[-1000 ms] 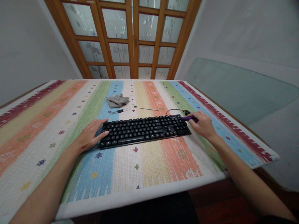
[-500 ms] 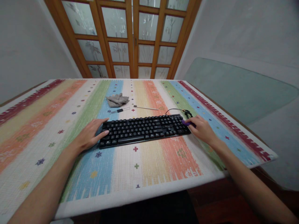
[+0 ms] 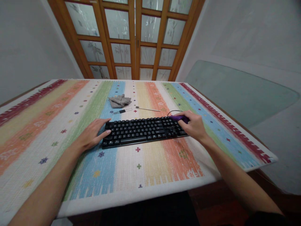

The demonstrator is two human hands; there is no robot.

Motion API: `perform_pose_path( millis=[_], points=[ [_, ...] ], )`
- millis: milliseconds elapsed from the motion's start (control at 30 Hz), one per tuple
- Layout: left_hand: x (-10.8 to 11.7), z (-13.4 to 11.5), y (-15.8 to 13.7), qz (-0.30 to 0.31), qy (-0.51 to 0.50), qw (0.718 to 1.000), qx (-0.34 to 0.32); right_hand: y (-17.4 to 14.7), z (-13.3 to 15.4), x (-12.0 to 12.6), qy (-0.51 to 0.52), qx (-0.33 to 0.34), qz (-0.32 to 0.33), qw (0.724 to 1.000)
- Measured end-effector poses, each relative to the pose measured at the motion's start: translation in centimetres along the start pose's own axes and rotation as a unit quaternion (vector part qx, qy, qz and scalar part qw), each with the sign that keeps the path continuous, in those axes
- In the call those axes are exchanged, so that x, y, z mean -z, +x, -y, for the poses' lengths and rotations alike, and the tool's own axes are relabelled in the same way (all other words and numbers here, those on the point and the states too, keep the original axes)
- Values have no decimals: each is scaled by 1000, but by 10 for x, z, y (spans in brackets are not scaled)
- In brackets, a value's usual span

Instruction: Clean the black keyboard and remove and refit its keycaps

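A black keyboard [image 3: 138, 132] lies across the middle of the striped cloth. My left hand [image 3: 94, 135] grips its left end, the thumb resting over the edge keys and the index finger along the back corner. Over the number keys at the right end, my right hand [image 3: 194, 125] is closed around a slim purple tool [image 3: 179, 118]. Its tip points left above the keys; the exact kind is hard to make out. Part of the keyboard's right end and its cable are hidden behind that hand.
Behind the keyboard lie a crumpled grey cloth [image 3: 119, 101], a small black-and-wire tool [image 3: 122, 111] and a thin metal stick with a dark tip [image 3: 148, 109]. A striped tablecloth [image 3: 127, 169] covers the table. Wooden glazed doors [image 3: 135, 40] stand beyond its far edge.
My right hand has moved left and slightly up with the purple tool, from the keyboard's right edge to over the number keys. My left hand keeps its place on the left end.
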State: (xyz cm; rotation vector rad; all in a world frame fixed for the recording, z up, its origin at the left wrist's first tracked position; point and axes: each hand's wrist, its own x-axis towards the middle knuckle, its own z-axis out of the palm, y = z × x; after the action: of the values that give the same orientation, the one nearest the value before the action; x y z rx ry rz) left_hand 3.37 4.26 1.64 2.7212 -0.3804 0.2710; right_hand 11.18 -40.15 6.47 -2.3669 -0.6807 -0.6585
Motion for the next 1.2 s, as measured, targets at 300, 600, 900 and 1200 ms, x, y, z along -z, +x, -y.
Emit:
perform_pose_path(
  millis=[300, 600, 900, 1200],
  points=[
    [5, -4, -2, -6, -1, 1000, 1, 24, 81, -84, 154, 210, 117, 958],
    [7, 2, -4, -16, -5, 1000, -1, 38, 151, -162, 128, 344, 229, 901],
    [8, 5, -5, 1, -19, 1000, 20, 48, 170, -177, 76, 396, 255, 879],
    [7, 4, -6, 6, 7, 1000, 14, 46, 170, -170, 16, 432, 251, 866]
  ],
)
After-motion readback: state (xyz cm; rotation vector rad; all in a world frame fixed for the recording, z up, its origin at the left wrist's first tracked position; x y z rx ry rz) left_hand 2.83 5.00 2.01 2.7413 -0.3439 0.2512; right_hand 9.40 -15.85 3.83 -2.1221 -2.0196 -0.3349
